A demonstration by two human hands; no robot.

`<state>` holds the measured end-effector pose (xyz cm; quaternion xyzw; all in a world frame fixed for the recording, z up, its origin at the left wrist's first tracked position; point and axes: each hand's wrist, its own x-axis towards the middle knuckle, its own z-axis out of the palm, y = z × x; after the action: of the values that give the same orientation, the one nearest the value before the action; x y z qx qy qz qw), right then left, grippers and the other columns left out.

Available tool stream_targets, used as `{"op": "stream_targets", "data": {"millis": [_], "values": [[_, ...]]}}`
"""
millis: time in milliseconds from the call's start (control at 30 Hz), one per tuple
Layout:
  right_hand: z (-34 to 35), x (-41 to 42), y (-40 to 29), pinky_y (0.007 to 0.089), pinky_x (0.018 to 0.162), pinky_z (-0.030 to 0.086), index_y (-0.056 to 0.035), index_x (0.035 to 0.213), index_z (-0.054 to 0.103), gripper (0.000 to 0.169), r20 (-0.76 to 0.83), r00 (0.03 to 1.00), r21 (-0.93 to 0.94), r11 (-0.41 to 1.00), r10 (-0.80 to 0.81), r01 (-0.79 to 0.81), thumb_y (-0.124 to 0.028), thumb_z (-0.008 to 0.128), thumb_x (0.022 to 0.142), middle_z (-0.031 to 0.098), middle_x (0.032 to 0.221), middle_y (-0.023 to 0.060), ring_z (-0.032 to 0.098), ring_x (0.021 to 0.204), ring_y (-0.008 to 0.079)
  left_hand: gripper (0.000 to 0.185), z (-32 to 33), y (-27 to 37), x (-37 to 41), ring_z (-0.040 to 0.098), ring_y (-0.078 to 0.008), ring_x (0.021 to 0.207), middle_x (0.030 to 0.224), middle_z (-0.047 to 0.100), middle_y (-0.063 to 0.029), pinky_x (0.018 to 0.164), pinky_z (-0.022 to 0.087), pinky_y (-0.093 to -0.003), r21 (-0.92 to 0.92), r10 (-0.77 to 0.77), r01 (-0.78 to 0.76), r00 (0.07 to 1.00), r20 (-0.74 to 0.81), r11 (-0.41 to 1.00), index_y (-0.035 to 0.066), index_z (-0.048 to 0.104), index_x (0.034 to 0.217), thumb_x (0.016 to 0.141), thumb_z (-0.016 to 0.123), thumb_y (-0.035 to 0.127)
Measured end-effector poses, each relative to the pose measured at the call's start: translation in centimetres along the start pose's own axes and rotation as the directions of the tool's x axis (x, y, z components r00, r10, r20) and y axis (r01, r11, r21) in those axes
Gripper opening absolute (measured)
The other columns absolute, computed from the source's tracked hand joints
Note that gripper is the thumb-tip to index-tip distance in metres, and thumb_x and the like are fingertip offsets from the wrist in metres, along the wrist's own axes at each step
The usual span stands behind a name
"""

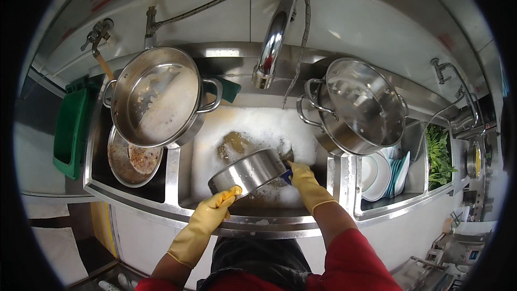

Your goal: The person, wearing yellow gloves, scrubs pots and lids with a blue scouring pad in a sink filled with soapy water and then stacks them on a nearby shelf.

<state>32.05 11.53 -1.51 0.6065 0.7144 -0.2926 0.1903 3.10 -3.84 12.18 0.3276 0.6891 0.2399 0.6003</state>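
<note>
A stainless steel pot (248, 169) is tilted over the suds in the middle sink basin (186, 178). My left hand (222, 202), in a yellow rubber glove, grips the pot's near lower edge. In the matching glove, my right hand (302, 174) presses a blue scrubbing pad (286, 174) against the pot's right end. Much of the pad is hidden by the fingers. Around the pot, white foam (258, 117) covers most of the water, with brown murky patches (234, 145) showing through.
A large foamy pot (161, 89) rests across the left divider, above a stained pan (135, 157). Stacked steel pots (359, 105) stand at right, behind bowls and plates (383, 173). The chrome faucet (271, 48) overhangs the middle basin. Leafy greens (439, 155) fill the far-right basin.
</note>
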Motion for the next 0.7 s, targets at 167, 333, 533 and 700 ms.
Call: {"op": "stream_targets", "data": {"millis": [167, 333, 533, 700], "values": [[3.0, -0.9, -0.6, 0.036, 0.108, 0.043, -0.0036, 0.15, 0.043, 0.094, 0.127, 0.989, 0.566, 0.824, -0.076, -0.009, -0.037, 0.086, 0.073, 0.059, 0.138, 0.0221, 0.058, 0.127, 0.0283, 0.03, -0.7, 4.5, -0.6, 0.051, -0.0052, 0.053, 0.074, 0.066, 0.0032, 0.052, 0.042, -0.0214, -0.104, -0.089, 0.074, 0.986, -0.14, 0.992, 0.014, 0.073, 0.121, 0.098, 0.067, 0.03], [4.2, 0.1, -2.7, 0.0352, 0.101, 0.046, -0.0045, 0.134, 0.058, 0.06, -0.029, 0.998, 0.828, 0.561, 0.061, -0.011, -0.034, 0.076, 0.085, 0.068, 0.125, 0.0144, 0.063, 0.116, 0.0227, 0.026, -1.2, 7.8, -3.0, 0.053, -0.0054, 0.054, 0.079, 0.07, 0.0014, 0.052, 0.044, -0.0216, -0.025, -0.001, -0.002, 0.994, -0.11, 1.0, 0.011, 0.076, 0.116, 0.096, 0.069, 0.027], [8.9, 4.5, -5.2, 0.0328, 0.103, 0.044, -0.0045, 0.138, 0.057, 0.062, -0.018, 0.998, 1.0, 0.018, -0.066, 0.019, -0.04, 0.072, 0.089, 0.066, 0.128, 0.0143, 0.061, 0.119, 0.0215, 0.025, -0.9, 9.1, -7.8, 0.058, -0.015, 0.05, 0.063, 0.065, -0.0009, 0.053, 0.049, -0.0292, 0.323, 0.43, -0.41, 0.903, 0.01, 0.853, 0.021, 0.075, 0.119, 0.094, 0.07, 0.025], [1.7, -1.7, -6.2, 0.0327, 0.102, 0.044, -0.0035, 0.138, 0.056, 0.062, -0.04, 0.999, 0.993, -0.115, -0.012, 0.038, -0.04, 0.072, 0.09, 0.066, 0.128, 0.0138, 0.061, 0.118, 0.0208, 0.032, -2.5, 11.5, -12.1, 0.054, -0.0238, 0.042, 0.05, 0.055, -0.0029, 0.043, 0.041, -0.0344, 0.685, 0.74, -0.701, 0.564, 0.365, 0.197, 0.025, 0.071, 0.123, 0.091, 0.069, 0.028]]}}
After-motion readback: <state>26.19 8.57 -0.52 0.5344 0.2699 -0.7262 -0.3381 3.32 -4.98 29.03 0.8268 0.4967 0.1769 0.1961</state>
